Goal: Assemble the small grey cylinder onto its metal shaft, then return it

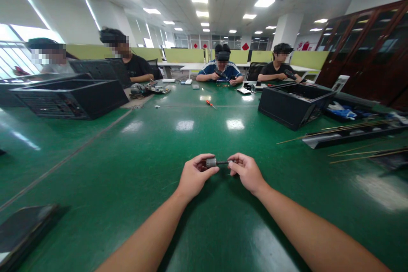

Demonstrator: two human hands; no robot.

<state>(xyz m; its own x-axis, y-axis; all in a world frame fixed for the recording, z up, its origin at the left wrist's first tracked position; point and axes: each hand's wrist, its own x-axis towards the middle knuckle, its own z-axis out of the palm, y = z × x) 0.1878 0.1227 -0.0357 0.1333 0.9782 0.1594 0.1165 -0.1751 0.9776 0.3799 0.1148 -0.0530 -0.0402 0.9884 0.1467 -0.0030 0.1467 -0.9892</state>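
Above the green table (153, 148), my left hand (195, 174) holds a small silver metal cylinder (211, 162) that looks like a small motor, with the thumb below it and the fingers behind and above. From its right end runs a thin dark stem or bundle of leads (222, 162). My right hand (247, 172) is closed in a pinch on the far end of that dark part, where a small light-coloured tip shows between the fingertips. What exactly this tip is, I cannot make out.
Black computer cases (75, 97) stand at the left, another black case (295, 104) at the right. An orange-handled screwdriver (209, 103) lies ahead. Thin brass-coloured rods (366, 125) lie at the right, a dark flat object (25, 229) at the near left. Several people sit across the table.
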